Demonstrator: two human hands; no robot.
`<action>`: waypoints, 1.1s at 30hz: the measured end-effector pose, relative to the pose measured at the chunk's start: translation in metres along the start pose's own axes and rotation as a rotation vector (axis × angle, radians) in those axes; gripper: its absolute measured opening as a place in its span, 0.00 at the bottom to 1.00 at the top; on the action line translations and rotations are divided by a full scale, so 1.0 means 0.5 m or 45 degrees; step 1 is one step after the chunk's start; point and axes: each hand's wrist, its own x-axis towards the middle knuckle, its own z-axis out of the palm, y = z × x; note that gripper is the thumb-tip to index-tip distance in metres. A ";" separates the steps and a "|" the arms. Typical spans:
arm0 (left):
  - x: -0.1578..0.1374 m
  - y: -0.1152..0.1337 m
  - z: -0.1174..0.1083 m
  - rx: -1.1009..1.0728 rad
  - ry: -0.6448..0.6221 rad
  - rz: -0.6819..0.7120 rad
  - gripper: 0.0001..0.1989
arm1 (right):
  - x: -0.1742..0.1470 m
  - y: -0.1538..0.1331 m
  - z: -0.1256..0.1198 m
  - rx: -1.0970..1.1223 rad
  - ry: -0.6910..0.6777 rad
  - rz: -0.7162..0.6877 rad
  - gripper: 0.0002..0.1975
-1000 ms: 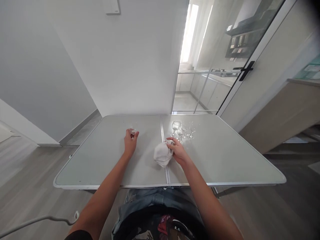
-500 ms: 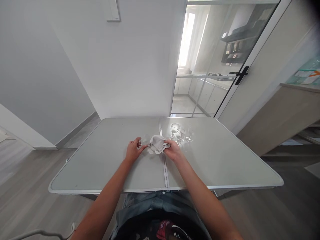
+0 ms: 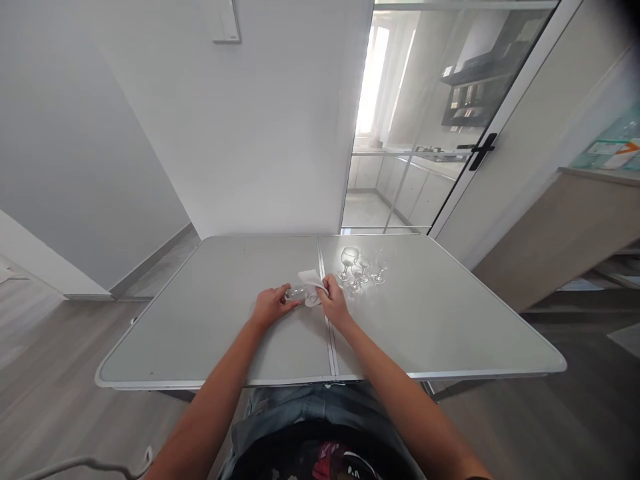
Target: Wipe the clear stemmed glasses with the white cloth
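My left hand (image 3: pixel 271 306) is closed around one end of a clear stemmed glass (image 3: pixel 297 293), which lies sideways between my two hands above the table. My right hand (image 3: pixel 334 303) pinches a white cloth (image 3: pixel 311 278) against the other end of that glass. Part of the cloth stands up above my right fingers, and part hangs below the glass. Just beyond my right hand a group of several clear stemmed glasses (image 3: pixel 349 259) stands upright on the table; one of them, a small glass (image 3: pixel 355 285), is closest to that hand.
The pale folding table (image 3: pixel 210 300) has a metal seam (image 3: pixel 331 347) down its middle and a raised metal rim. A white wall (image 3: pixel 260 147) rises behind it. A glass sliding door (image 3: pixel 400 120) with a black handle (image 3: pixel 483 152) is at the back right.
My right hand has brought the cloth onto the end of the glass and turned, gathering the cloth. The glass has tipped to lie sideways, with my left hand still holding it.
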 end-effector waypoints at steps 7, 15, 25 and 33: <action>-0.007 0.009 -0.008 -0.066 -0.028 0.099 0.26 | -0.012 0.015 -0.029 -0.158 -0.409 -0.230 0.11; -0.011 0.014 -0.003 -0.096 -0.079 0.362 0.25 | -0.031 0.013 -0.023 -0.052 -0.671 -0.351 0.18; -0.002 0.025 -0.038 0.323 0.187 0.683 0.24 | -0.017 -0.008 -0.036 0.598 -0.547 0.410 0.14; -0.005 0.031 -0.042 0.303 0.193 0.712 0.25 | -0.042 0.008 -0.062 -0.515 -0.759 -0.671 0.10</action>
